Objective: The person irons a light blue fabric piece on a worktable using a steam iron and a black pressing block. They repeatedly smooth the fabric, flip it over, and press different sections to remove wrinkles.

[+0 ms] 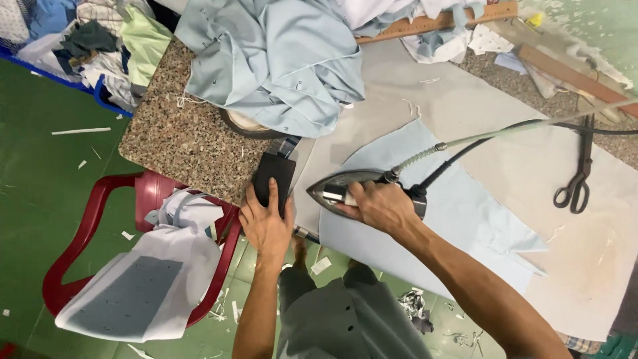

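Gripping the handle of a steam iron [352,188], the right hand [380,207] is wrapping its fingers tightly around it, with the iron's pointed nose aiming toward the left hand [266,225]. Under the iron and stretching away to the right of that grip, a pale blue fabric piece [465,219] is lying flat on the padded table [598,266]. The left hand is pressing down, fingers flat and together, on a dark rectangular pad [272,179] just beside the iron's tip. Beyond the right hand, well apart, black scissors [579,174] are resting on the table.
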